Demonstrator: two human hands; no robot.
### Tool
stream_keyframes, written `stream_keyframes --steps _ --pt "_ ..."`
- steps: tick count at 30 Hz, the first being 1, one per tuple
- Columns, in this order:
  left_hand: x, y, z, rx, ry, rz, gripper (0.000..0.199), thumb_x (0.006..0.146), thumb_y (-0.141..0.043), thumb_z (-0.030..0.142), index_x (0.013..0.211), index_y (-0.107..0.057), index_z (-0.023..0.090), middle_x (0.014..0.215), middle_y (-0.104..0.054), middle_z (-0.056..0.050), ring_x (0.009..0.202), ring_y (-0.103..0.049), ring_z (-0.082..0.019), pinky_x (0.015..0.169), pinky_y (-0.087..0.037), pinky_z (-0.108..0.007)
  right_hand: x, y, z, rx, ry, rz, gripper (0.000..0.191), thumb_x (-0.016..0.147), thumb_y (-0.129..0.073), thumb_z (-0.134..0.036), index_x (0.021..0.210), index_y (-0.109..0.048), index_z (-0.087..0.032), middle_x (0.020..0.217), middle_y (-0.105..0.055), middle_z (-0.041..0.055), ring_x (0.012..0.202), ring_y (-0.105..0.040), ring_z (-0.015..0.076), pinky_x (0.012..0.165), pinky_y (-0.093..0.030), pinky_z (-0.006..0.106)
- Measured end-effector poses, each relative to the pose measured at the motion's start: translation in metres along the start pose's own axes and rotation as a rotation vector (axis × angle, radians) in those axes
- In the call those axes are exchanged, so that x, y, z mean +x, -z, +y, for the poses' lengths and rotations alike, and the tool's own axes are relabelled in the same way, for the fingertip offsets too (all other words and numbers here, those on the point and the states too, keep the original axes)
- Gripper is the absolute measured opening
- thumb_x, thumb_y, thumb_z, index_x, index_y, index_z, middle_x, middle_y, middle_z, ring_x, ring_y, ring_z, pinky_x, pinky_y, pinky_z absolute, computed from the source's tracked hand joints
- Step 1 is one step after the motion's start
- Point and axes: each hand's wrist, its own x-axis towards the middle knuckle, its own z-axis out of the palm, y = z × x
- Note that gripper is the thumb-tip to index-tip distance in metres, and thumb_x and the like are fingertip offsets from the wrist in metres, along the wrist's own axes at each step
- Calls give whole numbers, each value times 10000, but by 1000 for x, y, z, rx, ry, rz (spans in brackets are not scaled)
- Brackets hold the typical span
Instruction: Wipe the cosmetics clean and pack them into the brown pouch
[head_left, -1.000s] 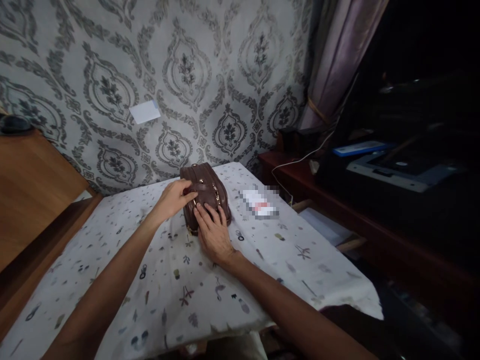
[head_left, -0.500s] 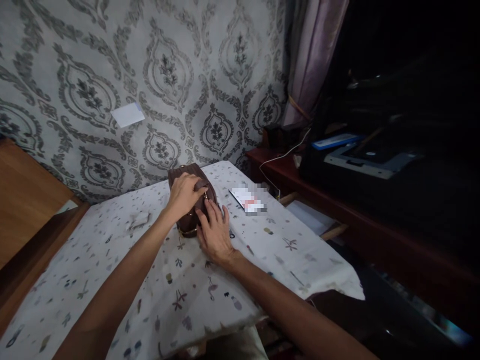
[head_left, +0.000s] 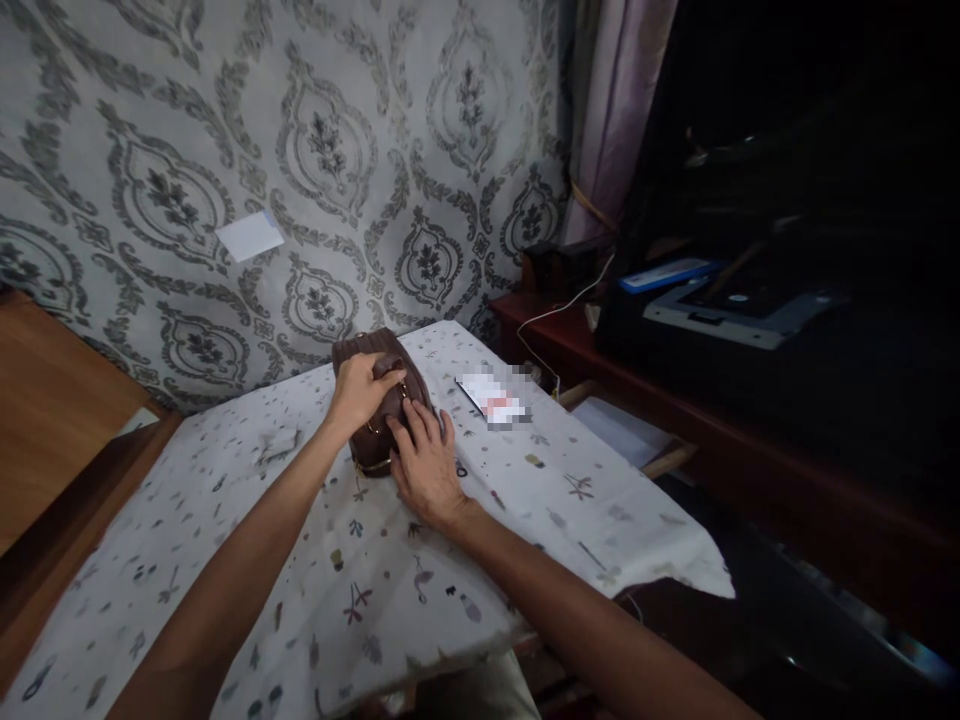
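Note:
A brown leather-like handbag (head_left: 371,455) with gold-coloured metal fittings lies on the patterned white tablecloth. My left hand (head_left: 358,392) is closed on a brown flap or strap at the bag's upper middle, its thumb reaching toward a gold metal piece. Against the bag's near right side rests my right hand (head_left: 427,465), palm down with fingers stretched and apart. Its fingertips touch the bag just below the metal piece. My left fingers hide part of the bag's top.
A phone (head_left: 484,395) with a lit screen, partly pixelated, lies right of the bag. A small crumpled clear wrapper (head_left: 279,442) is on the left. The tablecloth (head_left: 540,520) hangs over the front edge. An open drawer (head_left: 622,430) and a white cable (head_left: 559,305) are at right.
My left hand has drawn slightly left and down, and more of the brown flap or strap shows beside it. The right hand stays on the bag. The view has shifted slightly.

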Motion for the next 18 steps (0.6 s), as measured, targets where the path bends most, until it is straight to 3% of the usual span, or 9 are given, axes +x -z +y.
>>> stream_keyframes --steps 12,18 --pt "-2 0 -2 5 5 -13 243 749 -667 328 593 -562 175 545 -517 44 554 -423 -116 550 -306 -257 2 2 0 14 -22 -32 465 923 -530 -211 1385 -530 -161 1534 -448 190 1414 -338 328 1152 -197 604" --pt "-2 2 0 128 -104 43 220 752 -684 282 586 -588 175 600 -570 21 629 -470 -136 619 -341 -263 1 1 4 33 -12 -21 477 906 -540 -192 1382 -532 -167 1549 -434 179 1417 -332 324 1149 -204 599"
